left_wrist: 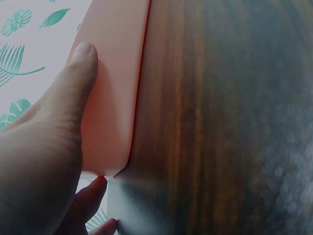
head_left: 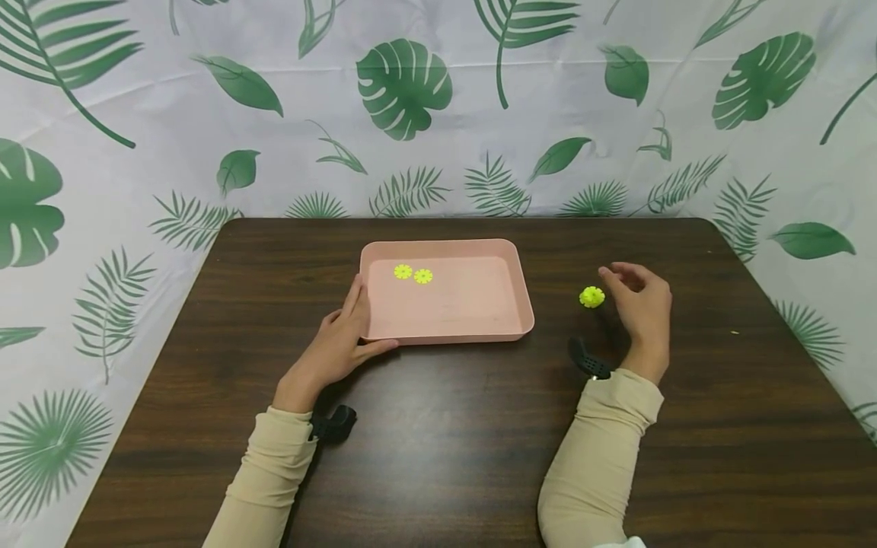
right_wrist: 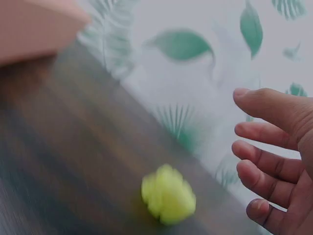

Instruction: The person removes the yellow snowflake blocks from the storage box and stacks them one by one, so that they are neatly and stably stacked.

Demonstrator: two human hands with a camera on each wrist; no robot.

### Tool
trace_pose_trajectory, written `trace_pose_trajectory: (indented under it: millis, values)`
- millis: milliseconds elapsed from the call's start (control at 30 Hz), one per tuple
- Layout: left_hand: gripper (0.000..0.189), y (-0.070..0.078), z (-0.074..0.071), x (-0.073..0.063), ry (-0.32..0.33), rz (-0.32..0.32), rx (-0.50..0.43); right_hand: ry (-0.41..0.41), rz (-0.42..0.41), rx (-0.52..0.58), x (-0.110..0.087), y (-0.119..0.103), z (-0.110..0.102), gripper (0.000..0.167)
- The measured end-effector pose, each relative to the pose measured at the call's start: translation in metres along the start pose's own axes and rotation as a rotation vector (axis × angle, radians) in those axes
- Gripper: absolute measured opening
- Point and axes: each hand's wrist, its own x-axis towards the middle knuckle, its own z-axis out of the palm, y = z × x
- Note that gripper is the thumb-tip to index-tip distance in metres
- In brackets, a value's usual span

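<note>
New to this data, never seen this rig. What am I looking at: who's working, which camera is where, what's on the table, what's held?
No machine here: just a person's bare left hand and right hand. The wide picture comes from the head, looking forward and down; the other two come from the left and right wrists. On the dark table sits a pink tray containing two yellow flower-shaped pieces. A yellow clump lies right of it. The left hand rests against the tray's near-left corner. The right hand, beside the clump, holds nothing.
</note>
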Motion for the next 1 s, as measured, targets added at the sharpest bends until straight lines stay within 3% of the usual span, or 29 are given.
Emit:
trace_pose_trajectory:
  millis: [200,500,1000]
  values:
    - [0.111,-0.001,-0.004,-0.001,0.011,0.007,-0.005,-0.038,-0.152,0.031,0.001,-0.044,0.022,0.052]
    - [0.109,-0.003,-0.002,-0.001,0.016,0.014,-0.028,-0.16,-0.343,0.085,-0.005,-0.089,0.076,0.038]
    - [0.109,0.001,0.0,-0.004,0.007,-0.004,-0.023,-0.408,-0.441,0.035,-0.029,-0.122,0.156,0.032]
